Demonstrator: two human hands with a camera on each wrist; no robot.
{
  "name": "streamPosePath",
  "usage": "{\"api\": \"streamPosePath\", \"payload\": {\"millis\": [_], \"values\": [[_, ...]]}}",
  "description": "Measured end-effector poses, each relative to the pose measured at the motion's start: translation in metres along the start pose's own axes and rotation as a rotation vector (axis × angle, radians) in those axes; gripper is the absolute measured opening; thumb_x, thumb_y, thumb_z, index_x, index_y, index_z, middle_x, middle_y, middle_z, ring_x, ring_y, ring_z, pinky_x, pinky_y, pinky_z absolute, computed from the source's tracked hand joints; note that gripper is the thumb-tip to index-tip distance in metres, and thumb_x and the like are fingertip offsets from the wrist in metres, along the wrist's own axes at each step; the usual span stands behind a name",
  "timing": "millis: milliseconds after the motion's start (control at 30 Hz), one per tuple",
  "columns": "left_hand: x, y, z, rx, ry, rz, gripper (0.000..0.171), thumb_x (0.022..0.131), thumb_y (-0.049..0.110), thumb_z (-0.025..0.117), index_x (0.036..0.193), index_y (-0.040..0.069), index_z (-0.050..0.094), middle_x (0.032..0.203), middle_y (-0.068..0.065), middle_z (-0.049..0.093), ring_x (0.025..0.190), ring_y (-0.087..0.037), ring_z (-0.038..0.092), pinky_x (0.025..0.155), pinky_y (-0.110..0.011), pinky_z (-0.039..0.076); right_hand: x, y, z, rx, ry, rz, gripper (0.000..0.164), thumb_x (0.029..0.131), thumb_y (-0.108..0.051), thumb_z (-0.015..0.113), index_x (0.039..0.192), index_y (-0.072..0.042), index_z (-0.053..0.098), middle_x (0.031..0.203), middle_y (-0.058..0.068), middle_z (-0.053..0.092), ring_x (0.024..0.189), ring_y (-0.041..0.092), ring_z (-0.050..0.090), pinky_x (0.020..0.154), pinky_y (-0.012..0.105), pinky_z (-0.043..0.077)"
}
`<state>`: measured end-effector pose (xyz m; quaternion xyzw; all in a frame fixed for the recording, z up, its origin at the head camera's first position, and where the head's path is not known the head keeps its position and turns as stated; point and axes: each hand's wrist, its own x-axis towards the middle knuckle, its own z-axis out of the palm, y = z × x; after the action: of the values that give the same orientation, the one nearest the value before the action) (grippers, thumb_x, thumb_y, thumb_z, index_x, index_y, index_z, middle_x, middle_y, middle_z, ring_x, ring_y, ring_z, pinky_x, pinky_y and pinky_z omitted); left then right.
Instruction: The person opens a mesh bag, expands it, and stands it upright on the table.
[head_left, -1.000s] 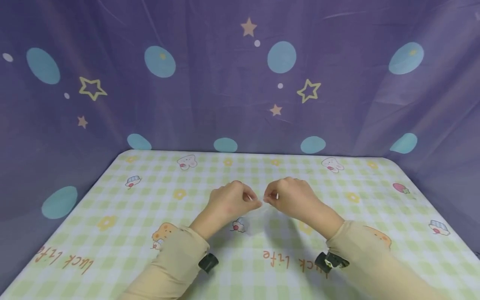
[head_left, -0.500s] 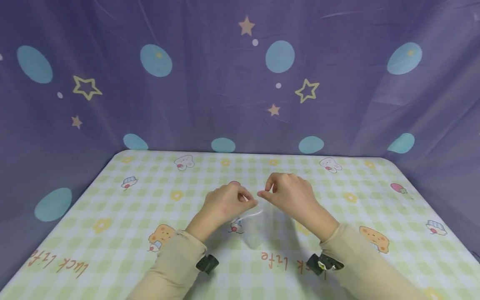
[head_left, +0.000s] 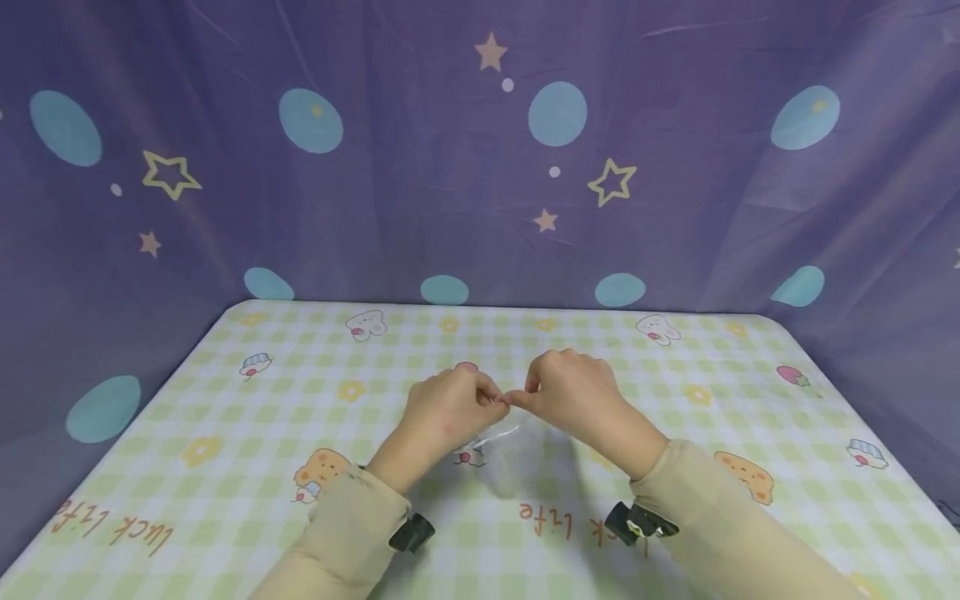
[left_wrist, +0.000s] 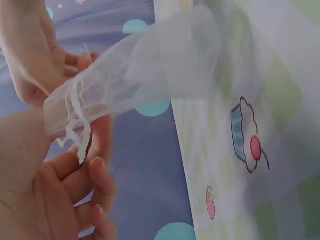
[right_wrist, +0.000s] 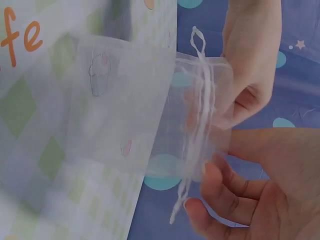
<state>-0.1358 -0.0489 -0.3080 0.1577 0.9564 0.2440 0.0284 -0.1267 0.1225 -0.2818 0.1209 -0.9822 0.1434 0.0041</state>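
Note:
A small sheer white mesh drawstring bag [head_left: 516,457] hangs from the fingertips above the table, its closed end downward. White cords [right_wrist: 204,102] run across it near the mouth, with a loop sticking out at each side. My left hand [head_left: 444,410] pinches the bag's mouth edge between thumb and fingers. Opposite it, my right hand [head_left: 576,392] also pinches the edge, its thumb tip meeting the left fingertips in the head view. Both wrist views show the thin mesh lying between thumb and fingers. Nothing can be made out inside the bag.
Beneath the hands is a table [head_left: 360,533] with a green-and-white checked cover printed with cartoon figures. A purple curtain [head_left: 450,183] with blue ovals and stars encloses the back and sides. Dark devices [head_left: 412,532] are worn on both wrists.
My right hand has lifted, loosened its fingers, then moved left until its thumb tip meets my left fingertips. The bag now shows more clearly, hanging below. My left hand has shifted slightly left.

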Motion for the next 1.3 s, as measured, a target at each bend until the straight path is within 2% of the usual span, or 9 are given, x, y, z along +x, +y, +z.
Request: {"api": "streamPosePath", "payload": {"millis": [300,433,533,700,833,933,1033,1100,1300], "values": [[-0.006,-0.001,0.003,0.034,0.111,-0.045,0.011,0.084,0.024,0.065,0.083,0.029,0.075,0.076,0.017,0.060,0.063,-0.011,0.057,0.063,-0.037,0.045,0.003,0.006,0.003,0.023,-0.105,0.015,0.022,0.079,-0.022,0.081,0.079,-0.019,0.059,0.069,-0.006,0.057,0.063,0.015,0.053,0.058,0.035,0.042],[-0.006,-0.004,0.000,0.004,0.103,-0.034,0.012,0.084,0.023,0.063,0.084,0.029,0.074,0.070,0.019,0.061,0.063,-0.008,0.057,0.063,-0.036,0.045,0.001,0.013,0.005,0.040,-0.109,0.046,0.019,0.080,-0.019,0.079,0.085,-0.019,0.060,0.071,-0.006,0.059,0.065,0.015,0.054,0.058,0.034,0.044],[-0.005,-0.003,0.000,-0.013,0.099,-0.030,0.011,0.085,0.024,0.065,0.085,0.028,0.075,0.072,0.019,0.063,0.064,-0.006,0.058,0.063,-0.036,0.046,0.000,0.014,0.008,0.068,-0.097,0.071,0.020,0.082,-0.024,0.079,0.094,-0.018,0.064,0.071,-0.006,0.060,0.063,0.014,0.055,0.056,0.034,0.044],[-0.001,0.002,0.003,-0.045,0.097,-0.025,0.010,0.087,0.025,0.065,0.086,0.025,0.075,0.075,0.016,0.066,0.065,-0.005,0.060,0.064,-0.038,0.048,0.004,0.010,0.020,0.040,-0.118,0.082,0.043,0.081,-0.038,0.082,0.112,-0.011,0.069,0.082,0.000,0.069,0.068,0.017,0.061,0.063,0.041,0.049],[0.001,0.006,0.005,-0.027,0.097,-0.042,0.010,0.088,0.027,0.065,0.086,0.025,0.074,0.074,0.016,0.065,0.066,-0.007,0.060,0.068,-0.041,0.047,0.010,0.009,0.027,-0.010,-0.159,0.079,0.034,0.076,-0.027,0.084,0.103,-0.010,0.072,0.091,0.002,0.071,0.076,0.021,0.062,0.069,0.045,0.050],[0.003,0.007,0.007,0.030,0.050,-0.072,0.011,0.087,0.030,0.066,0.093,0.024,0.074,0.073,0.014,0.063,0.063,-0.011,0.058,0.070,-0.042,0.047,0.014,0.010,0.030,-0.010,-0.168,0.080,0.030,0.075,-0.019,0.083,0.101,-0.011,0.074,0.092,0.004,0.071,0.077,0.021,0.062,0.067,0.045,0.049],[0.006,0.007,0.008,0.099,-0.033,-0.076,0.021,0.087,0.031,0.068,0.105,0.022,0.073,0.070,0.009,0.061,0.060,-0.015,0.056,0.072,-0.044,0.047,0.015,0.010,0.031,0.009,-0.177,0.072,0.040,0.077,-0.018,0.082,0.114,-0.010,0.072,0.104,0.006,0.072,0.081,0.022,0.064,0.067,0.044,0.051],[0.007,0.007,0.009,0.130,-0.068,-0.070,0.025,0.086,0.028,0.068,0.110,0.019,0.072,0.074,0.006,0.061,0.060,-0.018,0.056,0.073,-0.045,0.047,0.016,0.011,0.031,0.003,-0.177,0.063,0.041,0.077,-0.017,0.082,0.116,-0.009,0.071,0.106,0.008,0.072,0.085,0.024,0.065,0.069,0.045,0.051],[0.010,0.004,0.005,0.156,-0.059,-0.091,0.022,0.080,0.023,0.071,0.102,0.020,0.074,0.096,0.003,0.069,0.078,-0.024,0.063,0.081,-0.048,0.046,0.015,0.014,0.024,-0.051,-0.212,0.045,0.026,0.075,-0.011,0.078,0.101,-0.011,0.077,0.103,0.005,0.073,0.091,0.027,0.068,0.076,0.049,0.053]]}}
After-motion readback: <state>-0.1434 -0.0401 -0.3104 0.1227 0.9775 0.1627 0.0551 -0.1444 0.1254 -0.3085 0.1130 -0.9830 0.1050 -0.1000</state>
